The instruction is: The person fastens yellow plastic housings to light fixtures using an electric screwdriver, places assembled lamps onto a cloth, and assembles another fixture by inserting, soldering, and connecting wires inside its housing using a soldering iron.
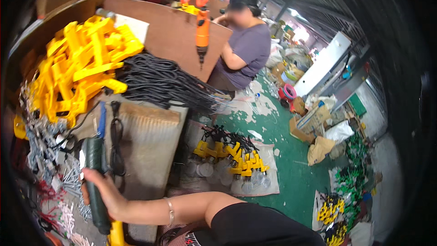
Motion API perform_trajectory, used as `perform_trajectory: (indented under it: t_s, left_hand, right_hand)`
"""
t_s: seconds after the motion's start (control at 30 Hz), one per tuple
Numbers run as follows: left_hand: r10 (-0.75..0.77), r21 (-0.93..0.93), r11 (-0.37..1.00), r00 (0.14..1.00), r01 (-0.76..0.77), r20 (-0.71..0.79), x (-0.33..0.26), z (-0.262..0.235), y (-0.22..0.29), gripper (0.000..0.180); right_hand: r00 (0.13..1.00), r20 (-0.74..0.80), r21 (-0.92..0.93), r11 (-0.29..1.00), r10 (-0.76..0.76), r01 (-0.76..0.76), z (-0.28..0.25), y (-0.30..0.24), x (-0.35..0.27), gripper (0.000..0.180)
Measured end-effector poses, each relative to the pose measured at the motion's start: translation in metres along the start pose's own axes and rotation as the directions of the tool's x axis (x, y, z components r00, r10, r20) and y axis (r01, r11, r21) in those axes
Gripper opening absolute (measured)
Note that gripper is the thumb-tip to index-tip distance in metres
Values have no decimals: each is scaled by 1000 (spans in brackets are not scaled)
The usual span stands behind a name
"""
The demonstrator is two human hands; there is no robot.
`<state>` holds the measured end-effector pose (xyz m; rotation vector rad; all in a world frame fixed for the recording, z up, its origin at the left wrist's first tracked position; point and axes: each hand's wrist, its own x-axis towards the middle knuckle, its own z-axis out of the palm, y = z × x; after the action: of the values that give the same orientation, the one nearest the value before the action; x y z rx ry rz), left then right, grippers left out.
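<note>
My right hand (108, 197) is wrapped round a dark green cylindrical tool (94, 161), thumb along its side. The tool leans over the left part of the bench; its lower end meets a yellow plastic piece (117, 234) at the bottom edge, and that contact is partly hidden. A blue rod-like part (101, 120) shows just above the tool's upper end. Beside it lies a coiled black cord (116, 146). My left hand does not show. My right arm, with a bracelet, crosses in from the lower right.
Yellow plastic housings (77, 70) are heaped beside black cables (164, 82). Small metal parts (70, 177) lie at left. An orange power screwdriver (202, 36) hangs ahead. A co-worker (248, 41) sits beyond. Yellow lamp-like assemblies (232, 157) rest on a floor sheet.
</note>
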<state>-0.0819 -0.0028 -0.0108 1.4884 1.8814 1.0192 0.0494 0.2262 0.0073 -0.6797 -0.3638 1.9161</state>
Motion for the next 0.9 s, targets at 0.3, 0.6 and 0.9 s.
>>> perform_trajectory:
  t_s: [0.3,0.6,0.9]
  left_hand:
    - [-235,289,931,972,222,8,-6,-3,26,80]
    - [-89,551,832,996,70,8,6,17,94,74]
    - [-89,647,753,993,117,-76,-23,12,38,77]
  right_hand:
    - [991,113,-40,997,65,-61,-8,4,2,49]
    - [988,152,-67,997,37,-27,-18,3,-3,43]
    - [990,131,-73,996,52,-43,-17,4,-5,46]
